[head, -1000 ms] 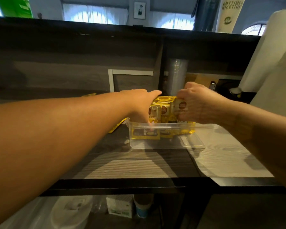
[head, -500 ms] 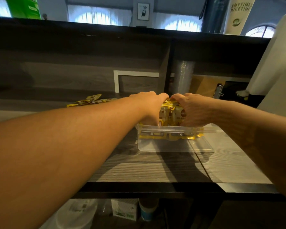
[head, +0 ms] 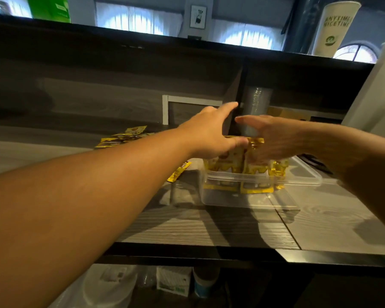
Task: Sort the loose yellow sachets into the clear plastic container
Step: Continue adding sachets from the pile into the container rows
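Both hands spread, the left hand and right hand press the upright sachets inside the clear container beneath them. Next, I'd guess, fetching the loose sachets lying left of the left hand.

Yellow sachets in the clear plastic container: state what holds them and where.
Both hands, left and right, press flat against the yellow sachets' upper parts; no curled grip.

Up and to the right of my fingers, a tall white paper cup reads "ANYTIME NICETIME". The sachets' print is too blurred to read.
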Demonstrator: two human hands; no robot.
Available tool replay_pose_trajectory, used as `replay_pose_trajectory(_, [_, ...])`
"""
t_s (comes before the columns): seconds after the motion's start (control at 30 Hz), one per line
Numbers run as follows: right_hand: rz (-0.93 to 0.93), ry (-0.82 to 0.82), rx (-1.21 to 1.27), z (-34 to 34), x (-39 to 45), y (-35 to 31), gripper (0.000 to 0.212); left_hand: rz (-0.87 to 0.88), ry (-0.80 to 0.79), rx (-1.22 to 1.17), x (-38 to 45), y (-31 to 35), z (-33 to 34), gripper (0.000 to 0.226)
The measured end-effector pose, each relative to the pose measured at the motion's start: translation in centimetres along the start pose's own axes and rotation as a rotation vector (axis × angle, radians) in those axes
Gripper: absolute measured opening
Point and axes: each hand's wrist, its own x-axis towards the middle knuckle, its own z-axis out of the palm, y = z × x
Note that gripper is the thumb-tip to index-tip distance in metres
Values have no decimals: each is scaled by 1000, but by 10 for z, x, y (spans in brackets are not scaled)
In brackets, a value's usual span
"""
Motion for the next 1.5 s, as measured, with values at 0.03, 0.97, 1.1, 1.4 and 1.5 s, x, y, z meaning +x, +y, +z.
replay_pose_trajectory(0.03, [-19, 47, -19, -3, 0, -6, 92, -7, 61, -24, -4, -5, -2, 85])
replay_pose_trajectory(0.97, [177, 8, 243, 107, 67, -204, 38, -419, 52, 264, -102, -183, -25, 36])
replay_pose_trajectory(1.1, [67, 145, 183, 101, 61, -201, 19, -404, 132, 194, -99, -183, -27, 23])
replay_pose_trajectory(1.4, [374, 406, 1849, 76, 36, -208, 40, -329, 174, 114, -99, -186, -23, 28])
replay_pose_trajectory(1.5, [328, 328, 1854, 74, 32, -209, 12, -234, 186, 194, -97, -188, -18, 26])
